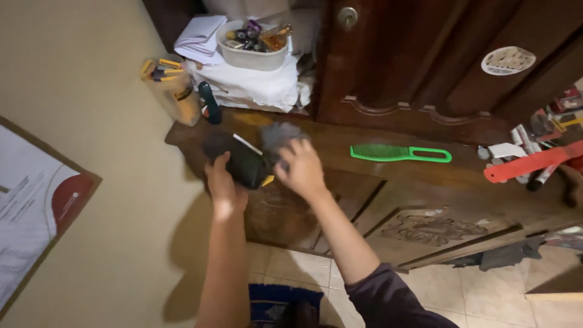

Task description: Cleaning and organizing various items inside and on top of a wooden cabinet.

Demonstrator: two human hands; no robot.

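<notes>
My left hand (222, 182) grips a dark, boxy object (243, 163) with a small yellow tip, held over the left part of a dark wooden cabinet top (340, 159). My right hand (302, 167) holds a grey fluffy cloth or duster (280, 135) pressed against the right side of that dark object. The hands partly hide the object's shape.
A green comb (398, 153) lies on the cabinet top to the right. A clear jar of yellow items (172, 88), a dark bottle (209, 103), white cloths (255, 85) and a white tub of small items (252, 45) stand at the back left. A red tool (531, 163) lies far right.
</notes>
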